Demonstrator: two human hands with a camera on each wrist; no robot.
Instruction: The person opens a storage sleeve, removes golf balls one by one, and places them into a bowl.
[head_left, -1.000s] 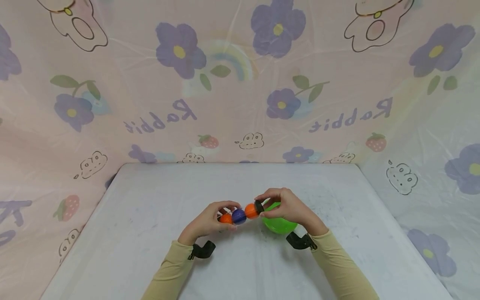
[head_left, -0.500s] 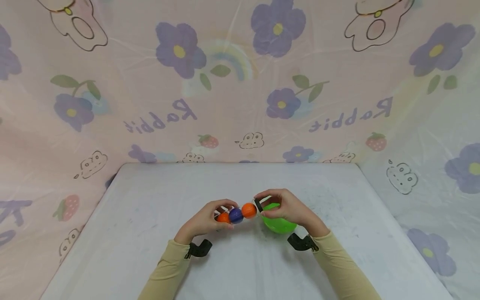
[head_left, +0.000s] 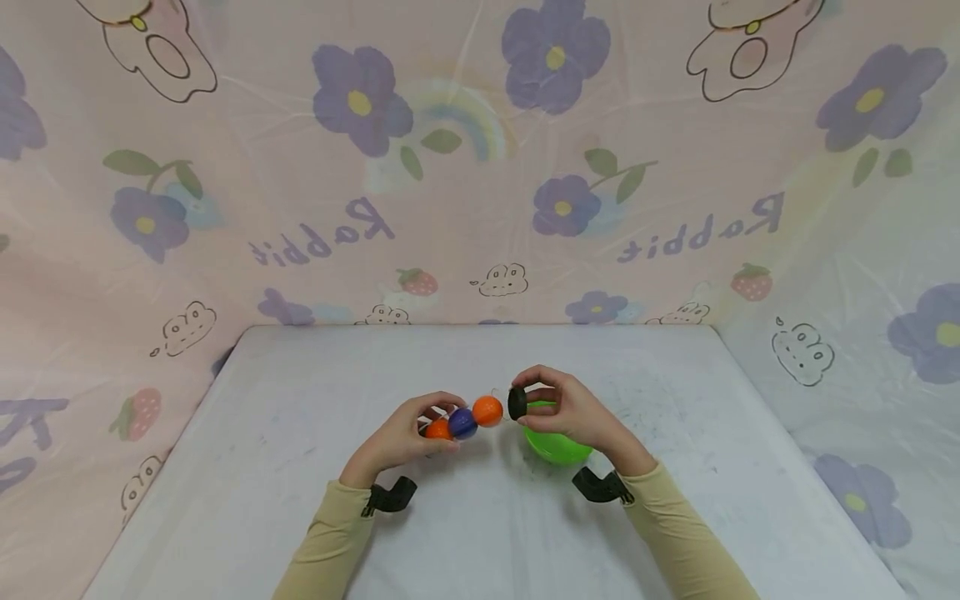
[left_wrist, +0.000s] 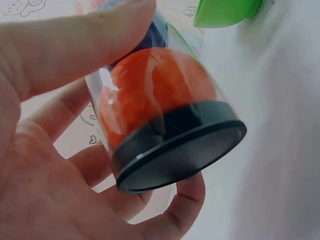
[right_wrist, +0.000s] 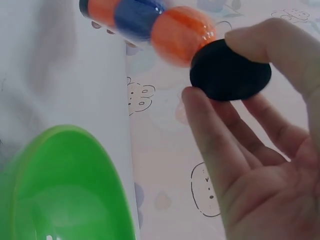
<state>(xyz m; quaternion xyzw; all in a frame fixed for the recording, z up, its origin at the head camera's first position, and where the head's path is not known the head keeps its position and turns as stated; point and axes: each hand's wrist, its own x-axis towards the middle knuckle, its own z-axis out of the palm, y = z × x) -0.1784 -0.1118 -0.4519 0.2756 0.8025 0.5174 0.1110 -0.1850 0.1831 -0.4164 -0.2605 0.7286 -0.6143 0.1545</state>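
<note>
My left hand (head_left: pixel 390 437) grips a clear tube (left_wrist: pixel 192 57), thumb on one side and fingers round the other. Inside sit an orange ball (left_wrist: pixel 155 85) at the black base (left_wrist: pixel 182 155), a blue ball (head_left: pixel 462 423) in the middle and another orange ball (head_left: pixel 487 411) near the far end. The tube tilts up to the right, held above the table. Just off its raised end, my right hand (head_left: pixel 573 408) pinches a round black lid (right_wrist: pixel 230 72) between thumb and fingers. In the head view a small gap shows between lid and tube.
A bright green bowl (head_left: pixel 558 447) stands on the white table (head_left: pixel 480 533), below and partly behind the right hand. Patterned cloth (head_left: pixel 450 208) hangs at the back and both sides. Each wrist carries a black camera mount (head_left: pixel 393 495).
The black lid has come away from the tube's end in my right hand. My left hand has drawn the tube slightly left and up; the bowl stays in place.
</note>
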